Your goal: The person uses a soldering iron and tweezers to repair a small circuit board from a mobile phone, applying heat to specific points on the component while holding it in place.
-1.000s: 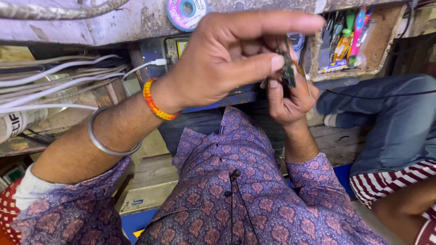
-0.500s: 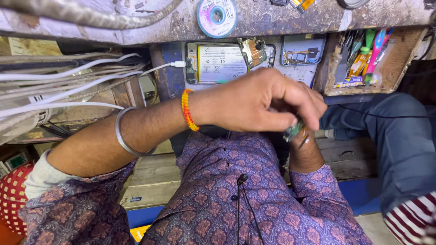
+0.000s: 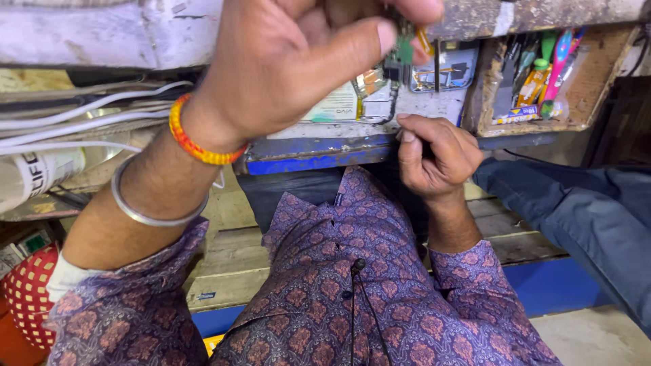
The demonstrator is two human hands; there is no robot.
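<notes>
the left hand (image 3: pixel 291 74) pinches a small green circuit board (image 3: pixel 405 51) between thumb and fingers, the board at its 3 o'clock. the right hand (image 3: pixel 434 157), at the board's 6 o'clock, is curled shut; whether it holds anything is hidden. fingertips cut off at top.

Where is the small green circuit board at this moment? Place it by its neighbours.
In the head view, the small green circuit board is top centre, pinched in the fingers of the left hand, above the right hand and in front of the worn bench edge.
</notes>
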